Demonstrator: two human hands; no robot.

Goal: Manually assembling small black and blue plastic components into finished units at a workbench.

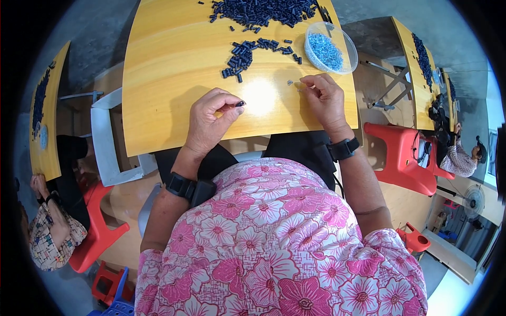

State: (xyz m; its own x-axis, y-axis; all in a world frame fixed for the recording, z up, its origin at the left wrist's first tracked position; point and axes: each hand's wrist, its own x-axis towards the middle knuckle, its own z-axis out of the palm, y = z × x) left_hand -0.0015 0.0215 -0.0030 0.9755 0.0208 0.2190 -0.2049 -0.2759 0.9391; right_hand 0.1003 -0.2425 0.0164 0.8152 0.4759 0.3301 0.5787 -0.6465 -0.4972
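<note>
Dark tube [240,104] pinched in L hand [209,117], fingers inward; R hand [328,101] curled w/ fingers near-closed, grip unclear.

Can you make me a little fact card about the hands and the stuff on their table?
Left hand: pinching one small dark cylinder
Right hand: beside a tiny clear bit; too small to tell what it holds
Table: yellow, wood-look
Big pile: dark blue cylinders, far side
Smaller cluster: same cylinders, nearer
Round clear tub: right side, holding light-blue bits
</note>
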